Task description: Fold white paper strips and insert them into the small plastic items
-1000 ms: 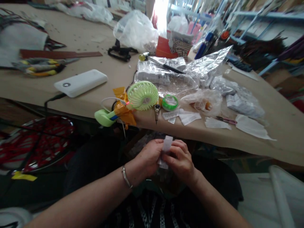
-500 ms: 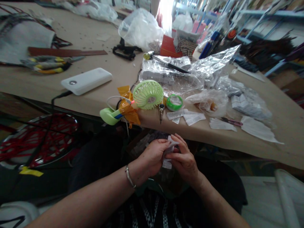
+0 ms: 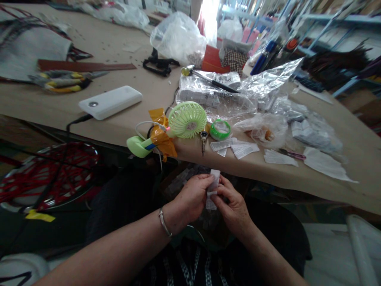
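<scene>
A small stack of white printed slips (image 3: 214, 180) is between my hands, below the table's front edge. My left hand (image 3: 193, 194), with a metal bracelet at the wrist, has its thumb and fingers closed on the slips from the left. From the right, my right hand (image 3: 231, 200) pinches the lower part of them, where a piece looks folded or separate. Beneath my hands lies a box of pale pieces (image 3: 184, 178), partly hidden. More white printed strips (image 3: 244, 149) lie on the table edge beyond my hands.
On the table (image 3: 119, 131) are a green fan (image 3: 187, 119), a white power bank (image 3: 111, 102), a pointed tool (image 3: 203, 143), a green round container (image 3: 220, 129), plastic bags (image 3: 262, 129) and pliers (image 3: 64, 81). A red-laced round item (image 3: 59, 174) is at the lower left.
My right hand's fingers have moved down off the top of the slips, and the upper slip now stands straighter and flatter. The whole view has shifted slightly.
</scene>
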The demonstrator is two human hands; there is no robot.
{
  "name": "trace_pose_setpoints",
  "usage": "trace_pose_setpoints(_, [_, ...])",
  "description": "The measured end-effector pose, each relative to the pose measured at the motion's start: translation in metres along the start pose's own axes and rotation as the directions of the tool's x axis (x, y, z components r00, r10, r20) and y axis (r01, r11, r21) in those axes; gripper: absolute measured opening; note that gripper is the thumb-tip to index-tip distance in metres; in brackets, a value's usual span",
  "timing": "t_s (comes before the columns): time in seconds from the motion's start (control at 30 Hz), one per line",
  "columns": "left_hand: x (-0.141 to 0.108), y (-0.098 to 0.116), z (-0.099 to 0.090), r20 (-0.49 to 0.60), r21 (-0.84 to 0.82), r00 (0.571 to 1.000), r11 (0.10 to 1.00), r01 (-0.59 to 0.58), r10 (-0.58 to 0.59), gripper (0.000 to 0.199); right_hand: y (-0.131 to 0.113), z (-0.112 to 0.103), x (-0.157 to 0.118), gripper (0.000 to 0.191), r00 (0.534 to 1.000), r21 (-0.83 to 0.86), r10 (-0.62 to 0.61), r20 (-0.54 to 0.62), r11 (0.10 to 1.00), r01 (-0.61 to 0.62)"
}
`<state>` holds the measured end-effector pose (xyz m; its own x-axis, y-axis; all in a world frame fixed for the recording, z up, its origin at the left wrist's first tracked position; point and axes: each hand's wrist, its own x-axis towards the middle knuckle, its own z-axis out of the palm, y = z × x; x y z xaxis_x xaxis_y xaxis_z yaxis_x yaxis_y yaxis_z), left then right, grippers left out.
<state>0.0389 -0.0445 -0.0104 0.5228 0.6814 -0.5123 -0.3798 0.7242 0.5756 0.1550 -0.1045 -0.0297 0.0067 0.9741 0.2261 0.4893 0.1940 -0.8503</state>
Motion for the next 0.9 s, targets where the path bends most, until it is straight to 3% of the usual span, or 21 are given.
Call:
trace_pose_setpoints(0.2, [-0.003,0.003,0.001,0.074,-0.089,0.997,0.996,-0.01,0.017,0.031,-0.001,0.008,0.0,0.01,0.997,0.067,0.034,-0.075,0.997,-0.029])
trace_pose_setpoints(0.47, [-0.005,0.004,0.0,0.032,0.001,0.999,0.999,-0.043,0.043,0.005,-0.001,0.006,-0.004,0.01,0.999,0.066,-0.017,-0.049,0.998,0.02])
trace_pose_setpoints(0.57, [-0.006,0.006,0.001,0.005,0.012,1.0,1.0,0.011,-0.011,0.008,-0.001,-0.004,-0.002,0.016,0.989,0.126,-0.004,-0.148,0.992,0.023])
trace_pose_setpoints(0.67, [-0.007,0.006,0.001,-0.009,0.064,0.998,0.996,0.066,-0.066,0.01,0.0,-0.013,0.006,0.018,0.966,0.244,0.137,-0.22,0.966,-0.082])
trace_pose_setpoints(0.8, [-0.008,0.0,0.0,0.049,0.144,0.997,0.988,0.056,-0.064,0.011,0.003,-0.014,0.018,0.021,0.939,0.407,0.341,-0.03,0.863,-0.3])
trace_pose_setpoints(0.9, [-0.008,-0.003,-0.001,0.1,0.172,0.991,0.983,0.068,-0.086,0.012,0.005,-0.007,0.02,0.018,0.904,0.502,0.427,0.009,0.78,-0.373])
